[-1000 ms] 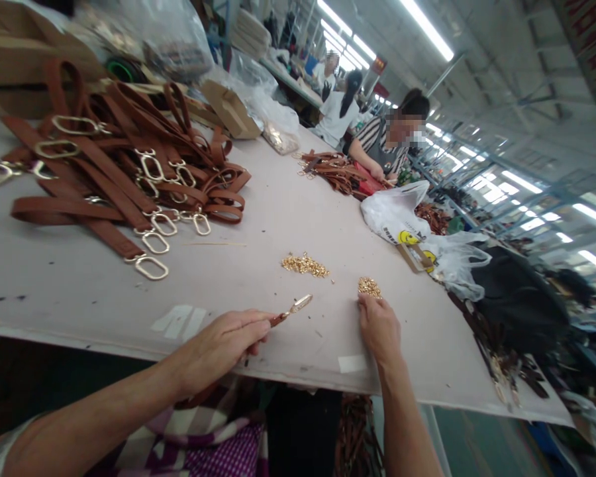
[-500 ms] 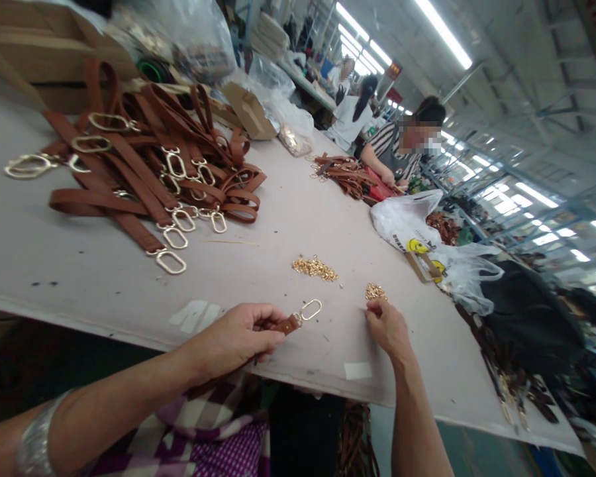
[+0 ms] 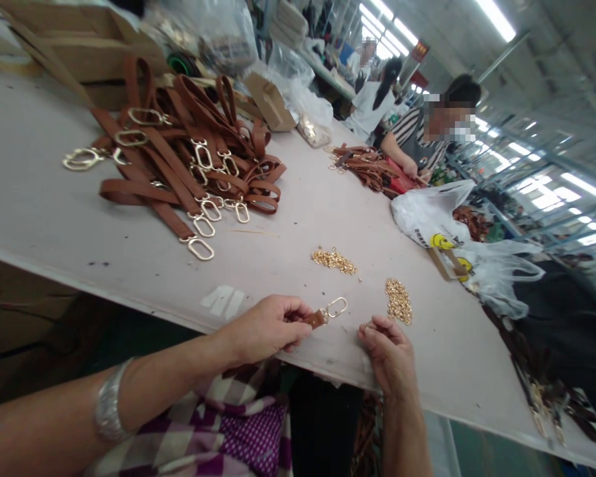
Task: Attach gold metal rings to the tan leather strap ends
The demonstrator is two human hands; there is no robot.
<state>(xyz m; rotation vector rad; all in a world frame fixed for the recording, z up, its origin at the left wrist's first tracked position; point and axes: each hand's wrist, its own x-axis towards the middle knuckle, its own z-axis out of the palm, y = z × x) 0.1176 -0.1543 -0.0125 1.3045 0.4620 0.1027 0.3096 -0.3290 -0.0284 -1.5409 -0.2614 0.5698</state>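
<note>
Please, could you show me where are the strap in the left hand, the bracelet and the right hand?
Strap (image 3: 316, 320): head view, its brown end.
Bracelet (image 3: 109, 404): head view, middle of its band.
Right hand (image 3: 391, 351): head view, its middle.

At ten o'clock, straps (image 3: 166, 216) look like smooth, matt leather with glossy metal rings (image 3: 204, 258); at three, the bag (image 3: 411, 213) is shiny plastic.
</note>
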